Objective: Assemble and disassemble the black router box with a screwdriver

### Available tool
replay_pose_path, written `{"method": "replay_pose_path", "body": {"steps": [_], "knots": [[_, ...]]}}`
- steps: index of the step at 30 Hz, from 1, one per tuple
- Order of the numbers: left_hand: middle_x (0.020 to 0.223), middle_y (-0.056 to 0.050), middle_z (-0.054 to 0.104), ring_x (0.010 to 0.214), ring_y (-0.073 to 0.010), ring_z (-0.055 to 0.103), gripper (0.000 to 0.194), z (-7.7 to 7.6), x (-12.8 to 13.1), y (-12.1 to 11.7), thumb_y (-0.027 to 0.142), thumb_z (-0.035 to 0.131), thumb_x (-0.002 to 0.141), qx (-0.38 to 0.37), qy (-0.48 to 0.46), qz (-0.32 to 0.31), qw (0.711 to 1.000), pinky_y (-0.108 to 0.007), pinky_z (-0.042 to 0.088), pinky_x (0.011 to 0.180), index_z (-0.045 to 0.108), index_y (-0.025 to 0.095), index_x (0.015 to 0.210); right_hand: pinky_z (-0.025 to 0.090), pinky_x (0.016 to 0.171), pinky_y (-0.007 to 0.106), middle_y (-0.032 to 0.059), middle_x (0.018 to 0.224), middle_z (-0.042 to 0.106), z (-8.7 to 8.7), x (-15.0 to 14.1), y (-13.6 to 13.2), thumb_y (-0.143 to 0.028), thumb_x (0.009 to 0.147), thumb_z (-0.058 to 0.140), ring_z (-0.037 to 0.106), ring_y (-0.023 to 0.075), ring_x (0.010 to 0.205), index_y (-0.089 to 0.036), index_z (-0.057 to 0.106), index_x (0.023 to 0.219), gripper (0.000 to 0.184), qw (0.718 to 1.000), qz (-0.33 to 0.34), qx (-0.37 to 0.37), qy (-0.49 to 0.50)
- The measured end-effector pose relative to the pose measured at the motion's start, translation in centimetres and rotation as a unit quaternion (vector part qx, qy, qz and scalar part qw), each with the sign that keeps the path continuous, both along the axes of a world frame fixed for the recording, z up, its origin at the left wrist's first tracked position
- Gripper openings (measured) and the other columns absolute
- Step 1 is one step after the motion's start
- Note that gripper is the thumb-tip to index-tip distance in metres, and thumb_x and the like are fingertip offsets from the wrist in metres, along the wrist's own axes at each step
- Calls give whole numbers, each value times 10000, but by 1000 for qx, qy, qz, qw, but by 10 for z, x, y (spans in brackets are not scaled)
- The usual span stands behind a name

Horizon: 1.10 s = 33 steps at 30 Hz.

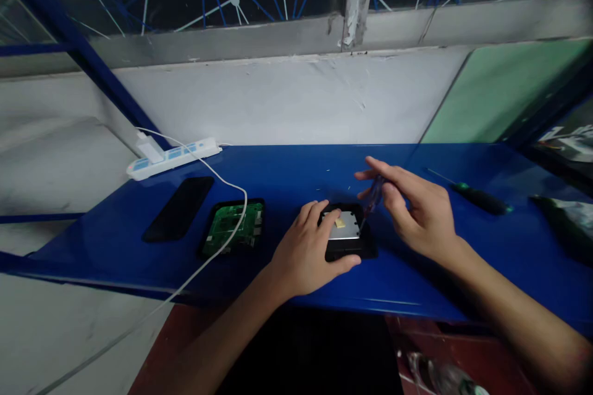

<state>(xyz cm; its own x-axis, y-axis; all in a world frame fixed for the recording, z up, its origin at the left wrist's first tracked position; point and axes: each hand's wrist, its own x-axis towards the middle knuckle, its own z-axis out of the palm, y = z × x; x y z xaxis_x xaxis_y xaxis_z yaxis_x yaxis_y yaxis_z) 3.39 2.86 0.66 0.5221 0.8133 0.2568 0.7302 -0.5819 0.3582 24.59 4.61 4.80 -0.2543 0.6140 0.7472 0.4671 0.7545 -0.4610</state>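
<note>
My left hand (pixel 308 247) lies across a black plastic case (pixel 343 254) on the table, its thumb along the near edge and its fingers over the far side, holding it. Inside the case is a silver metal plate (pixel 346 232) with a small yellowish pad (pixel 340 223), touched or nearly touched by a fingertip. My right hand (pixel 419 210) is closed on a small screwdriver with a translucent purplish handle (pixel 374 194). Tilted, its shaft points down to the plate's right edge, where dark screw spots show. Whether the tip sits in a screw is too small to tell.
Left of the case lies a black shell with a green circuit board (pixel 231 225), crossed by a white cable (pixel 217 176). Farther left are a black cover (pixel 180 208) and a white power strip (pixel 173 159). A green-handled screwdriver (pixel 482 197) lies at right on the blue table (pixel 287 166).
</note>
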Motion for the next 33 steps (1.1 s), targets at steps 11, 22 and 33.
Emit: {"method": "replay_pose_path", "body": {"steps": [11,22,33], "knots": [[1485,-171,449,1422,-359,355,745,-1,-1,0,568,729,808,0,-1,1,1000,-541,364,1159,480,171,1387,520,661,309,24,830,659,6,0,4,-190,901,686,621,142,710,-213,679,1135,235,997,-25,68,-30],[1532,-182,409,1461,-356,313,768,-2,-1,-1,587,699,830,-8,17,7,1000,-557,338,1170,448,164,1420,554,764,329,36,989,725,11,3,1,-132,940,606,680,156,855,-261,607,1341,421,999,18,18,-20],[1515,-173,428,1441,-369,341,762,-2,-1,-2,585,718,815,-3,12,11,1000,-557,359,1157,464,181,1409,530,675,282,20,896,666,11,3,0,-199,927,658,632,124,749,-210,647,1168,241,1000,20,-10,-21]]}}
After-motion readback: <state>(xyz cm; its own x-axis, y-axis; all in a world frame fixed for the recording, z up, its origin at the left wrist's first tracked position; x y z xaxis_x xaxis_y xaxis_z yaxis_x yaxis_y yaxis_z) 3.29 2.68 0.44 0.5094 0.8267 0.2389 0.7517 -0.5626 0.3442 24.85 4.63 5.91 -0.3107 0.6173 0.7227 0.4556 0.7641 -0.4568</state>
